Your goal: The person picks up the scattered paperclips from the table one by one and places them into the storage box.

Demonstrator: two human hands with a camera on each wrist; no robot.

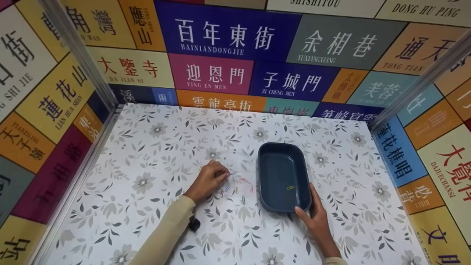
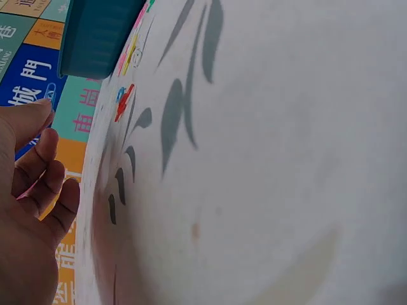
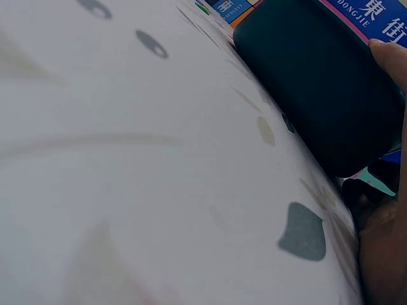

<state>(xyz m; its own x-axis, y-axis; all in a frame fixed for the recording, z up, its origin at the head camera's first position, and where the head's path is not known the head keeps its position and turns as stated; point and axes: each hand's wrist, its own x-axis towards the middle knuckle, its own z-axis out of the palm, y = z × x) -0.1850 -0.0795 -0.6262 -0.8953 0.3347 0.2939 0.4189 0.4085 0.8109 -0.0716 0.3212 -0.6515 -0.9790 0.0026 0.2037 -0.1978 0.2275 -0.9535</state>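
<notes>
Two hands of mine are at work, apart from each other. My left hand (image 1: 211,178) pinches what looks like a blue paper clip (image 2: 51,93) between thumb and forefinger, the other fingers loosely bent. My right hand (image 1: 315,216) grips the dark blue tray (image 1: 260,173) at its near right corner, thumb at the rim, fingers along the outer side; the tray sits on the worktop (image 1: 220,239).

Just beside my left fingertips, between that hand and the tray, loose clips lie scattered: a red clip (image 1: 222,193) nearest me on the left, a purplish clip (image 1: 227,188) close by it, a gold clip (image 1: 235,190), a green clip (image 1: 243,199) lower down, and a pink clip (image 1: 251,188) near the tray wall. Inside the tray, near my right thumb, lies a yellow clip (image 1: 290,187); there are dim marks below it that I cannot make out.

My pinch is on something thin, so I think a slack thumb could let it drop back among the loose ones, or short of the rim. If my right hand pressed down on its corner, the tray might tip; a push leftward could drive its wall over the pink clip. The leafy print of the worktop could also make me overlook a pale clip.
</notes>
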